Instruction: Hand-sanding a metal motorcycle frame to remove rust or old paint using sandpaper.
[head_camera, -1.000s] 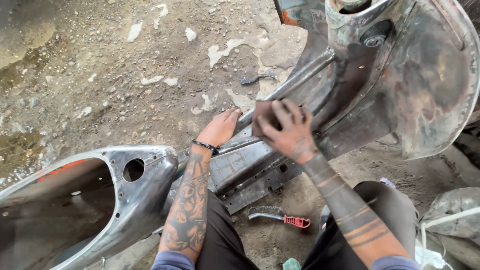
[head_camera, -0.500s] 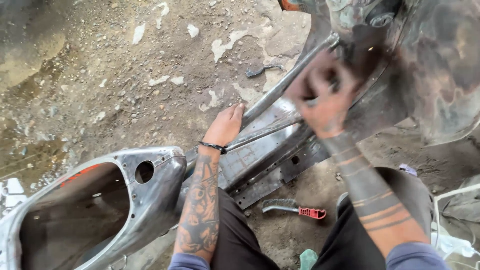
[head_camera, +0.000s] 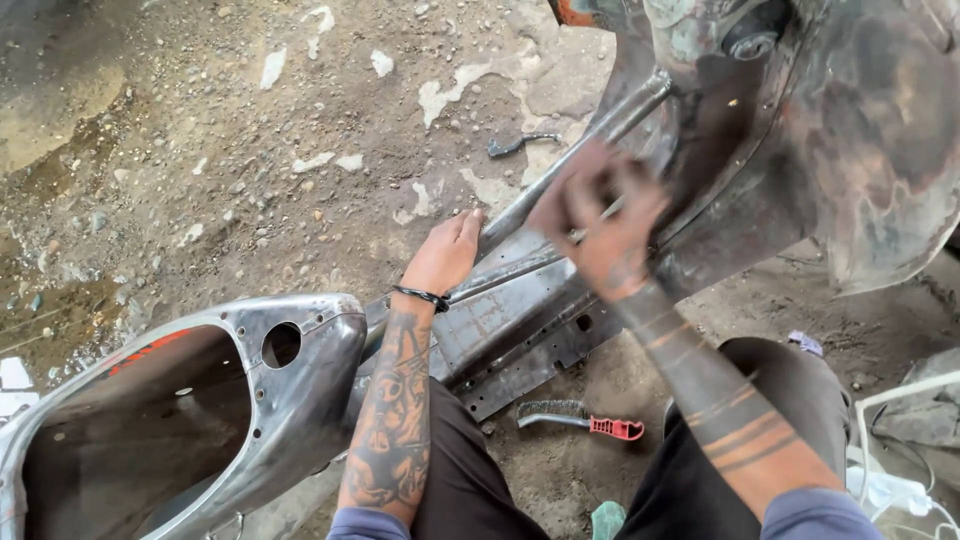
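Note:
A bare metal scooter body lies on dirt ground in front of me. My left hand (head_camera: 445, 255) rests flat on the edge of its floorboard (head_camera: 505, 320), fingers together, holding nothing; a dark band circles the wrist. My right hand (head_camera: 600, 220) is blurred by motion. It presses what looks like a small dark piece of sandpaper against the frame where the floorboard meets the rusty front shield (head_camera: 860, 150). The hollow rear shell (head_camera: 300, 390) sits by my left knee.
A wire brush with a red handle (head_camera: 582, 420) lies on the ground between my knees. A small dark metal tool (head_camera: 520, 143) lies on the dirt beyond the frame. White plastic and wire (head_camera: 900, 480) sit at the lower right, and the ground is gravelly with pale chips.
My right hand swept up along the frame toward the front shield and has come partway back, now blurred. My left hand stays on the floorboard. The view shifted slightly.

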